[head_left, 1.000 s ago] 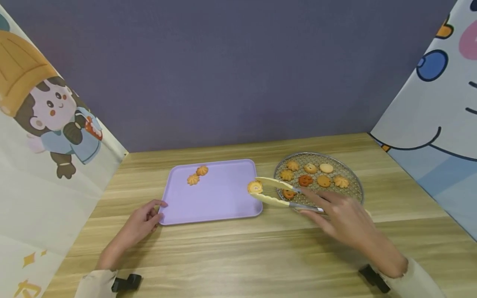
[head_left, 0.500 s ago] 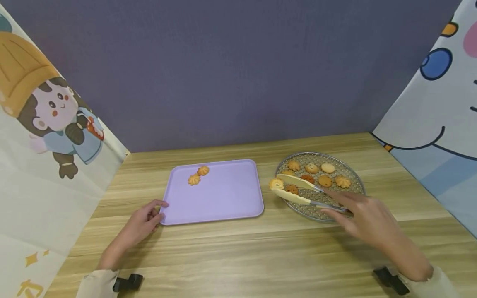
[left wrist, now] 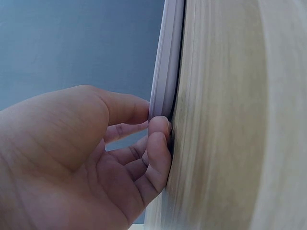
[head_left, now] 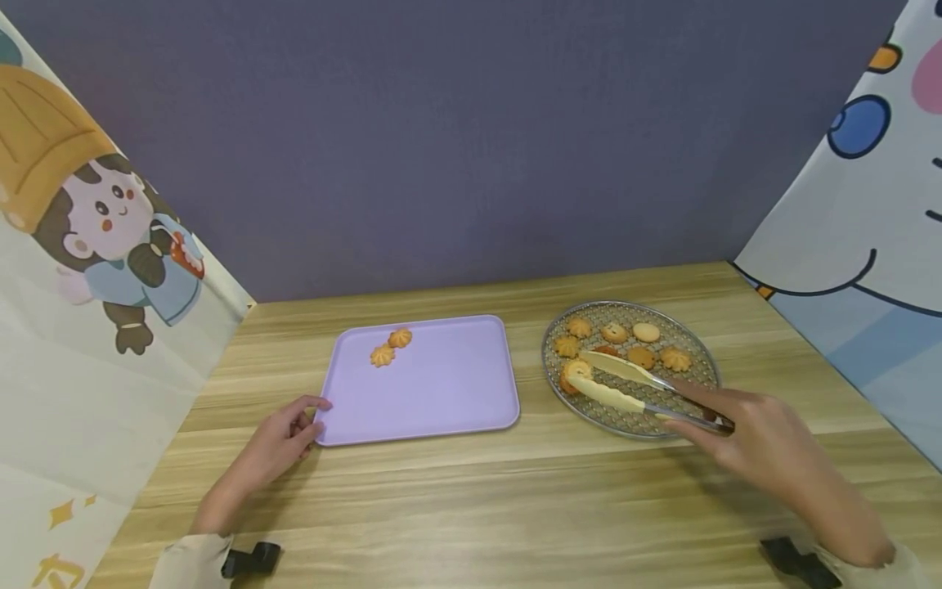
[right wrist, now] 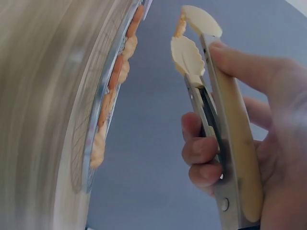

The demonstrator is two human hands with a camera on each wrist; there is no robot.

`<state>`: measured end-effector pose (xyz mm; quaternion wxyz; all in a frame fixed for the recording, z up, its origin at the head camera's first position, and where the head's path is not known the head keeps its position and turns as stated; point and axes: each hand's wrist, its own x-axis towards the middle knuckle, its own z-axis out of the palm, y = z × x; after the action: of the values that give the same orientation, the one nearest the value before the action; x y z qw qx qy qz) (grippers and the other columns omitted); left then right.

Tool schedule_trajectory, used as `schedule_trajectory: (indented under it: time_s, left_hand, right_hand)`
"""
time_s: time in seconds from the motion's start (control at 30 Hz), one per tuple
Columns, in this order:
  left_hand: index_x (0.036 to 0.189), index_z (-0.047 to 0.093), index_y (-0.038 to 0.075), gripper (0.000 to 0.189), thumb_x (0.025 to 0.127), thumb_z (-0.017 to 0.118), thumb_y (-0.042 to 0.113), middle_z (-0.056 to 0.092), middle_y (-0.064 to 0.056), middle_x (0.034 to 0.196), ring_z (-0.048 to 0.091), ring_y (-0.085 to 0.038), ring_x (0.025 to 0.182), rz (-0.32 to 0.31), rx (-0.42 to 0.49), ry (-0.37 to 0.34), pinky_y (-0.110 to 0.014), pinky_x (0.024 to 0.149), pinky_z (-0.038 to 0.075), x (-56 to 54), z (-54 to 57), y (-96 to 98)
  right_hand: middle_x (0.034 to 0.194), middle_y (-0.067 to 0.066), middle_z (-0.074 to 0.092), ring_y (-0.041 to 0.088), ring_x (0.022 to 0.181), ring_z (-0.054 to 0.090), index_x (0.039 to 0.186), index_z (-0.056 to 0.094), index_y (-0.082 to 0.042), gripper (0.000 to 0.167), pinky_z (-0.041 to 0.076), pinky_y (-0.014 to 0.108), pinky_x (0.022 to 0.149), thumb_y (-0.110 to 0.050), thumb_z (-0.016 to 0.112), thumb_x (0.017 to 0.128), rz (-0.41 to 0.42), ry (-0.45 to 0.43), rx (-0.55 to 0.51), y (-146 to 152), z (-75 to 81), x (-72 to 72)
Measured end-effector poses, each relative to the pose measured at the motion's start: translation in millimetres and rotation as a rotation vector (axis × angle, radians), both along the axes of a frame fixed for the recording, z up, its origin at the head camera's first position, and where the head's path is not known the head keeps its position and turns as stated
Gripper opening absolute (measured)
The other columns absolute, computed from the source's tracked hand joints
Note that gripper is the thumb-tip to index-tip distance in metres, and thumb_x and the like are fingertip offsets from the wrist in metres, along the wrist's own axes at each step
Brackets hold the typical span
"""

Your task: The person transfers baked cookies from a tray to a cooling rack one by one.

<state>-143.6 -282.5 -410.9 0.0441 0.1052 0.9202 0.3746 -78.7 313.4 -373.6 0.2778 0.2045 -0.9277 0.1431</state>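
Observation:
My left hand [head_left: 274,438] pinches the near left corner of a lilac rectangular tray [head_left: 441,380], thumb against its rim and fingertips at its edge in the left wrist view. Two ridged cookies [head_left: 382,355] lie at that tray's far left. With my right hand [head_left: 765,446] I grip metal tongs [right wrist: 230,120] with cream scalloped tips. A pale round cookie [right wrist: 180,26] sits between the tips, held above the round rack tray. In the head view it overlaps a darker cookie [head_left: 567,386] at the rack's left side.
The round metal rack tray [head_left: 662,409] bears several assorted cookies, among them a smooth pale one [head_left: 646,332] and a fluted one [head_left: 675,359]. Both trays stand on a wood-grain table [head_left: 456,507]. A grey-blue panel [head_left: 471,147] rises behind, with printed walls at both sides.
My right hand has moved right with the tongs and the cookie, from the lilac tray's right edge to over the round rack tray. The left hand keeps its place.

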Motion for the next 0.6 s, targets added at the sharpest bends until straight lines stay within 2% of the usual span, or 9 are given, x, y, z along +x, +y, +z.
schedule_trajectory:
  time_s: [0.17, 0.23, 0.37, 0.47, 0.6]
  left_hand:
    - [0.126, 0.058, 0.002, 0.029, 0.098, 0.057, 0.000, 0.055, -0.007, 0.075, 0.054, -0.014, 0.059, -0.001, 0.000, 0.002, -0.025, 0.048, 0.046, 0.4, 0.0, 0.3]
    - [0.126, 0.058, 0.002, 0.028, 0.098, 0.057, 0.000, 0.055, -0.007, 0.075, 0.054, -0.014, 0.058, 0.000, 0.000, 0.001, -0.025, 0.048, 0.045, 0.7, 0.3, 0.6]
    - [0.126, 0.058, 0.002, 0.028, 0.098, 0.057, 0.000, 0.055, -0.007, 0.075, 0.054, -0.014, 0.058, 0.004, -0.004, -0.001, -0.025, 0.048, 0.045, 1.1, 1.2, 1.3]
    - [0.126, 0.058, 0.002, 0.029, 0.098, 0.056, 0.000, 0.055, -0.007, 0.076, 0.054, -0.014, 0.059, 0.007, -0.002, -0.002, -0.025, 0.049, 0.046, 1.3, 1.3, 1.6]
    - [0.127, 0.058, 0.002, 0.029, 0.098, 0.056, 0.000, 0.055, -0.007, 0.076, 0.054, -0.014, 0.059, 0.011, -0.001, -0.004, -0.025, 0.049, 0.047, 1.5, 1.2, 1.6]
  right_hand:
    - [0.084, 0.015, 0.074, -0.002, 0.045, 0.035, 0.118, 0.074, -0.014, 0.052, 0.034, 0.024, 0.043, -0.036, 0.087, 0.073, -0.072, -0.100, -0.035, 12.5, -4.6, 3.9]
    - [0.082, 0.016, 0.073, -0.005, 0.042, 0.024, 0.118, 0.074, -0.013, 0.051, 0.029, 0.023, 0.041, -0.037, 0.086, 0.075, -0.085, -0.131, -0.038, 16.2, -6.7, 4.3]
    - [0.078, 0.014, 0.073, -0.009, 0.039, 0.013, 0.118, 0.074, -0.012, 0.050, 0.026, 0.021, 0.039, -0.035, 0.087, 0.075, -0.080, -0.140, -0.020, 20.8, -10.6, 3.6]
    - [0.077, 0.013, 0.072, -0.010, 0.040, 0.011, 0.117, 0.074, -0.012, 0.049, 0.026, 0.021, 0.039, -0.035, 0.086, 0.075, -0.079, -0.142, -0.006, 22.8, -11.7, 3.2]
    - [0.063, 0.001, 0.064, -0.007, 0.039, 0.012, 0.118, 0.074, -0.013, 0.049, 0.025, 0.022, 0.039, -0.037, 0.085, 0.077, -0.105, -0.170, 0.012, 24.4, -11.2, 3.0]
